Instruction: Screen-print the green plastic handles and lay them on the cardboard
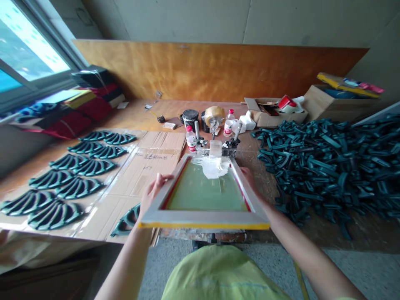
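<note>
In front of me is a screen printing frame with grey metal edges and a greenish mesh. White ink is smeared over the mesh's far end, by the hinge clamp. My left hand grips the left side of the frame, its fingers closed at the edge. Opposite it, my right hand holds the right side, with most of its fingers hidden. A dark green fan-shaped slotted part lies on the cardboard near my left forearm. What lies under the frame is hidden.
More fan-shaped parts lie in rows on cardboard at left. A big pile of dark green parts covers the right side. Behind the clamp stand red-capped bottles, a black tub, a tape roll and an open box.
</note>
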A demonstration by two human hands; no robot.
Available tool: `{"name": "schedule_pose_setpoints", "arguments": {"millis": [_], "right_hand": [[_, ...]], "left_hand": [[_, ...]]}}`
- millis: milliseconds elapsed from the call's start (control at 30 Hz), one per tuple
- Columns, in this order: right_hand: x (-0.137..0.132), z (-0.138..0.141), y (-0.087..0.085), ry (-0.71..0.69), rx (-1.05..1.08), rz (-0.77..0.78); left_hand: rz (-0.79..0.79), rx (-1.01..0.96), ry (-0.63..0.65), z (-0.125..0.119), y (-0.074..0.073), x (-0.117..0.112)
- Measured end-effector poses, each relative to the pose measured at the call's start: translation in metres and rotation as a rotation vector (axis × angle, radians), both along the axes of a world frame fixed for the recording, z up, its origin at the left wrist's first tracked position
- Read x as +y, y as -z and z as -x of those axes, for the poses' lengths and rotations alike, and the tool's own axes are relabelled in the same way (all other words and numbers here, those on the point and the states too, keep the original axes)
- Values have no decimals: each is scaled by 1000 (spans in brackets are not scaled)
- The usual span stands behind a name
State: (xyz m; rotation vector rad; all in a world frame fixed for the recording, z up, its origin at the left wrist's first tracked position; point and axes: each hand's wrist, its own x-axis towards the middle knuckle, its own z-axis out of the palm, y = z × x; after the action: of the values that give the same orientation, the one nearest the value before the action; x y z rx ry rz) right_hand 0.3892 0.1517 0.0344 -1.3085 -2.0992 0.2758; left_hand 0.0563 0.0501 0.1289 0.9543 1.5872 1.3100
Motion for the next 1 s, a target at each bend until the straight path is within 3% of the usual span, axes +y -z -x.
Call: {"name": "schedule_pose_setpoints", "arguments": {"millis": [67,167,233,300,400,533,633,733,900,1000], "right_hand": [[19,-5,-19,78,52,-74],[46,18,-43,20,4,-113],[59,44,-51,-61,-126,-55],[66,67,-52,-101,-272,60],[60,81,-43,-112,-428,179],[27,64,-30,-297,-473,85],[9,41,-32,-483,-467,52],[13,29,-40,-579,-438,98],[19,47,-34,-376,-326,49],[1,49,-20,-385,-323,-35]], "left_hand": [[150,-24,89,3,27,-18],[227,-83,110,1,70,-29],[234,-67,99,-3,92,-29],[230,-51,95,-5,105,-27],[249,-112,91,-4,111,-25],[260,-184,93,-2,113,-25],[251,-189,104,-2,116,-25],[240,-171,103,-4,115,-25],[244,-173,85,-6,108,-26],[246,-169,76,-7,105,-26]]}}
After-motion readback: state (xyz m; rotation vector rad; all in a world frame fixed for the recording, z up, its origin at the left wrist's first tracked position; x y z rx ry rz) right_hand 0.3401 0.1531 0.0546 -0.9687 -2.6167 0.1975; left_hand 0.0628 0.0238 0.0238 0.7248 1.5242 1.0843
